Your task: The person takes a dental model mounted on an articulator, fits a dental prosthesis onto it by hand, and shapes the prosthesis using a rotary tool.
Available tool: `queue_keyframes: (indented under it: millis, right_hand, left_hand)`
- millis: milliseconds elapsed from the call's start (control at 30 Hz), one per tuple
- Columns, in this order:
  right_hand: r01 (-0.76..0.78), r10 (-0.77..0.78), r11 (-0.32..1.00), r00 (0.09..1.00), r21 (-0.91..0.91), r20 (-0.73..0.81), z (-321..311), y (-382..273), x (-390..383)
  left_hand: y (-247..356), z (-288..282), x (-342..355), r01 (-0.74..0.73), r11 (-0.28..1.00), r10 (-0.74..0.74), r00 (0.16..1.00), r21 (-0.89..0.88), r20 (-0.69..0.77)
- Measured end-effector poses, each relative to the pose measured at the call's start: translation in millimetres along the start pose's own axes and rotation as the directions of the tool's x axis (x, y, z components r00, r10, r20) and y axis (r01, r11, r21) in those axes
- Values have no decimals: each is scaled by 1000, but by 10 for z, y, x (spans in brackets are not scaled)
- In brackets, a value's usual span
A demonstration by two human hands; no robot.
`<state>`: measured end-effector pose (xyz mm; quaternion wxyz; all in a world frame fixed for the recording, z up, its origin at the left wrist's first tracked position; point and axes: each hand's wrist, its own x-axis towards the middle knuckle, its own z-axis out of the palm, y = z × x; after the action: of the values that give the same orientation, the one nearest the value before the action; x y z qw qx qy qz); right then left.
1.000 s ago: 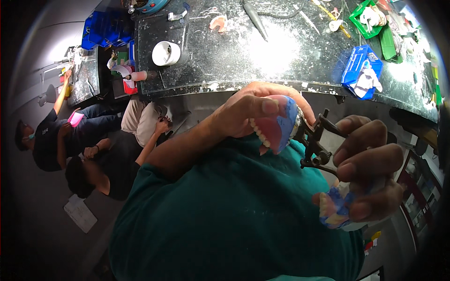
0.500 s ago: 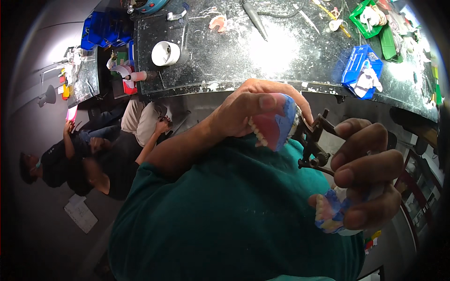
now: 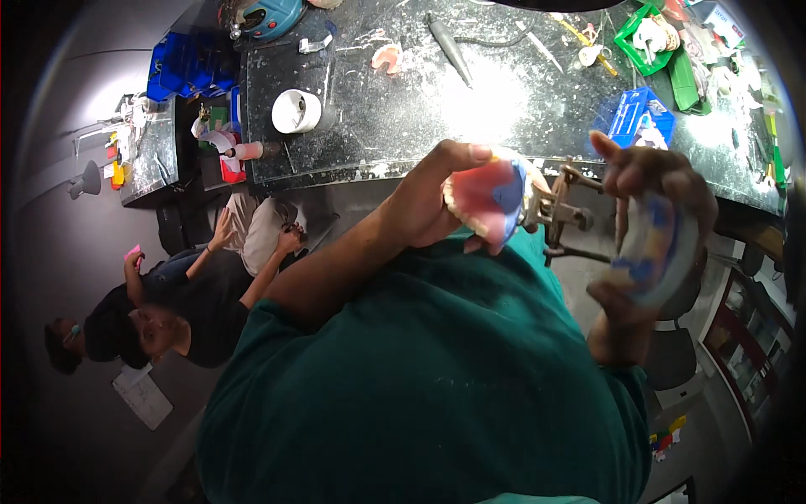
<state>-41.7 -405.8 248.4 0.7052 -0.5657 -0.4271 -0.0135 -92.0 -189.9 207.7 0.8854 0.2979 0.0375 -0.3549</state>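
Note:
My left hand (image 3: pixel 424 189) is closed round one half of a dental cast, a pink denture (image 3: pixel 480 195) with a row of cream teeth and blue wax on its side. A metal dental articulator (image 3: pixel 561 208) joins that half to the other, blue-and-white dental cast (image 3: pixel 659 252), which is smeared by motion. My right hand (image 3: pixel 672 178) grips this second cast from behind, its fingers bent over the top and one digit below. The articulator is spread wide, so the two halves stand apart in front of my chest, just short of the workbench (image 3: pixel 361 126).
On the bench stand a white cup (image 3: pixel 296 112), a pink arch-shaped piece (image 3: pixel 387 58) and a grey handpiece (image 3: pixel 451 52). Blue (image 3: pixel 642 116) and green bins (image 3: pixel 646 38) hold bits at the right. Two people (image 3: pixel 159 311) sit at the left.
My right hand has turned and risen, swinging its cast round the articulator toward the bench. The denture in my left hand has tilted, showing more of its pink inner face.

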Motion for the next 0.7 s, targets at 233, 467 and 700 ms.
queue_keyframes:
  millis: [233,467,700]
  right_hand:
    - [65,-49,992,989,110,-140,23,127,-106]
    - [61,-47,992,991,108,-128,-3,135,-125]
    - [-251,294,953,905,171,-309,2,134,-144]
  left_hand:
    - [-17,-32,21,-3,999,1,999,-44,-44]
    - [-49,-29,16,-38,999,39,993,14,-112]
    - [-62,0,34,47,998,-39,989,52,-139]
